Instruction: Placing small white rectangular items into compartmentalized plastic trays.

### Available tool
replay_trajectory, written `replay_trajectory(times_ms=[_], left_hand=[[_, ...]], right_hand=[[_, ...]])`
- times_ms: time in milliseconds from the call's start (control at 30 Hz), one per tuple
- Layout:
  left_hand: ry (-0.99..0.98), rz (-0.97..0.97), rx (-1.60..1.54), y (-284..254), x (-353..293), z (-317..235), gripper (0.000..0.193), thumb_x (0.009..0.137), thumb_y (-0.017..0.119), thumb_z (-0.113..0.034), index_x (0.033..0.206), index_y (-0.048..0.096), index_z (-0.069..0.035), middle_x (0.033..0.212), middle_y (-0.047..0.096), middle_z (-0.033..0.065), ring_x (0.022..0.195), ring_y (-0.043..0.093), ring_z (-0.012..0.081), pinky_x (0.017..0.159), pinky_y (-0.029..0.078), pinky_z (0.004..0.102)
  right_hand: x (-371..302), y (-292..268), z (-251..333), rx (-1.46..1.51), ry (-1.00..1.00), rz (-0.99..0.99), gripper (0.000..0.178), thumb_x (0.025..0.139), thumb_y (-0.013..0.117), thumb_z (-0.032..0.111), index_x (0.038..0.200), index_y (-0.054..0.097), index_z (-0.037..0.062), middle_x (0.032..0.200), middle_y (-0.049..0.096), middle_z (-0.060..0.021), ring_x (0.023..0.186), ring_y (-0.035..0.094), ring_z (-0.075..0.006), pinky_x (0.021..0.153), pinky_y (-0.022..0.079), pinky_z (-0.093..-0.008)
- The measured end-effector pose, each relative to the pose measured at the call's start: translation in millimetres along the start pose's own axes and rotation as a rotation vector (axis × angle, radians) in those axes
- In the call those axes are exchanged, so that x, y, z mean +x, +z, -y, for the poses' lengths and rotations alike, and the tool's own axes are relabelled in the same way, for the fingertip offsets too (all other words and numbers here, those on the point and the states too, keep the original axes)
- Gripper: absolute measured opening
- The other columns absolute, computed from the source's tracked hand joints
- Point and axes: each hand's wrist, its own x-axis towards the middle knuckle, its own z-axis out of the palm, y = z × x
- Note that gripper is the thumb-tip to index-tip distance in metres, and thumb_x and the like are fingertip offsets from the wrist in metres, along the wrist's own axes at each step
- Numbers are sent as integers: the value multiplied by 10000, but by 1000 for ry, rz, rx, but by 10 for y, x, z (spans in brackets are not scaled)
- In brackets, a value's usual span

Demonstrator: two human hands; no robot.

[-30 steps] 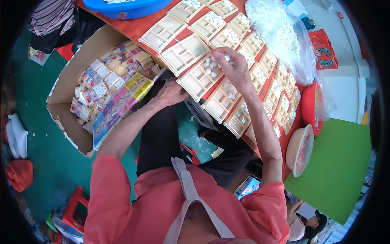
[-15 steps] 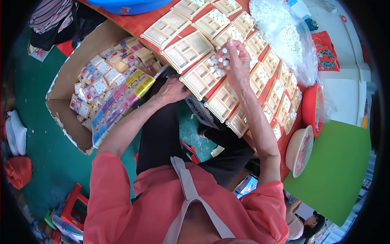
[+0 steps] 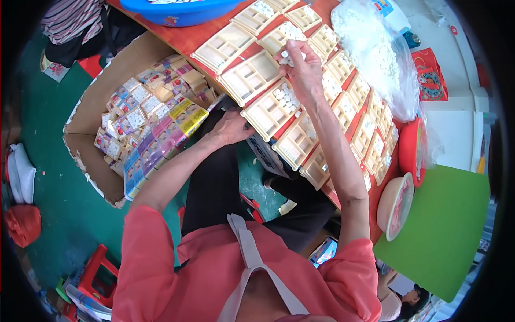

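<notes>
My right hand (image 3: 303,70) is closed around several small white pieces (image 3: 290,58), which show between thumb and fingers. It is held above the rows of pale wooden trays, near the right end of a tray with bare compartments (image 3: 250,75). Just below that, another wooden tray (image 3: 267,114) has white pieces (image 3: 286,97) heaped in its upper right compartment. My left hand (image 3: 232,129) is at the table's front edge by that tray's left corner, its fingers bent and slightly apart. Its fingertips are partly hidden, and I see nothing held in it.
The red table (image 3: 177,35) carries more divided trays and a clear bag (image 3: 370,48) of white pieces. A blue basin (image 3: 182,13) stands at the far left, a cream basin (image 3: 394,206) at the right. Left of my knees, a cardboard box (image 3: 86,145) holds packaged sets.
My right hand has lifted and shifted up-left from the heaped tray, carrying white pieces. The pieces in that tray now show more plainly. My left hand has barely moved.
</notes>
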Motion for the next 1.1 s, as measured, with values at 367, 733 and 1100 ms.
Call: replay_trajectory(times_ms=[367, 733, 1100], left_hand=[[44, 34, 55, 7, -12, 45, 366, 780, 632, -295, 1013, 635, -14, 927, 653, 200, 886, 631, 364, 831, 510, 419], [-5, 69, 6, -7, -22, 34, 340, 794, 620, -297, 1010, 627, -35, 828, 662, 178, 802, 652, 323, 784, 521, 424], [48, 16, 56, 113, 20, 136, 315, 789, 636, -268, 1019, 630, -54, 803, 662, 166, 790, 645, 337, 777, 522, 429]], right_hand=[[236, 81, -117, -111, 87, 11, 218, 901, 643, 306, 844, 636, 96, 796, 667, -61, 694, 627, -106, 526, 468, -224], [230, 137, -81, -132, 24, 21, 272, 922, 608, 334, 823, 632, 82, 770, 658, -44, 722, 641, -114, 534, 462, -242], [194, 85, -103, -153, -65, 73, 344, 973, 506, 356, 837, 614, 59, 811, 686, -89, 801, 666, -158, 680, 479, -269]])
